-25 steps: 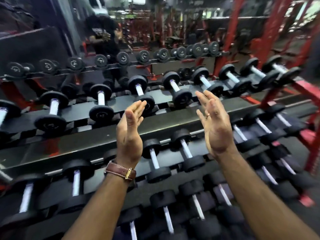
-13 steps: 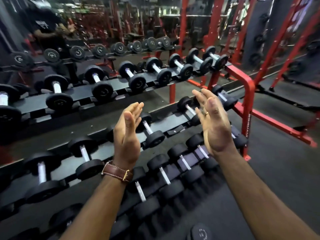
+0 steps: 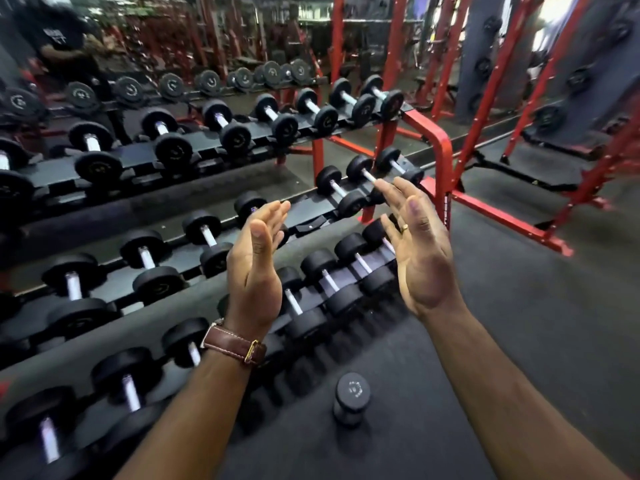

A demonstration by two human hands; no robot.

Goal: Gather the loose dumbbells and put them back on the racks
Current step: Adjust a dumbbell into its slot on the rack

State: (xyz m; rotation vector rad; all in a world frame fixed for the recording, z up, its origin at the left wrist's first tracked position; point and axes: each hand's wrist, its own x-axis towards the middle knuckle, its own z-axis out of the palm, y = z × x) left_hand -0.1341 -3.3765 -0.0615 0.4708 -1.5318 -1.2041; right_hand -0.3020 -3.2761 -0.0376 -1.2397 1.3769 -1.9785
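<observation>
Both hands, the left hand (image 3: 254, 268) and the right hand (image 3: 420, 251), are spread and empty, while the loose dumbbell (image 3: 350, 398) stands upright on the floor (image 3: 519, 341) below them, slightly nearer the right hand.

A three-tier dumbbell rack with black sloped shelves and a red steel frame (image 3: 441, 150) carries rows of black round-headed dumbbells with silver handles (image 3: 221, 121), each lying across its shelf in a saddle. On the middle shelf one black saddle (image 3: 310, 225) shows bare. The dark rubber gym floor (image 3: 519, 323) beside the rack bears one loose black dumbbell (image 3: 351, 398), standing upright on one end near the lowest shelf.
</observation>
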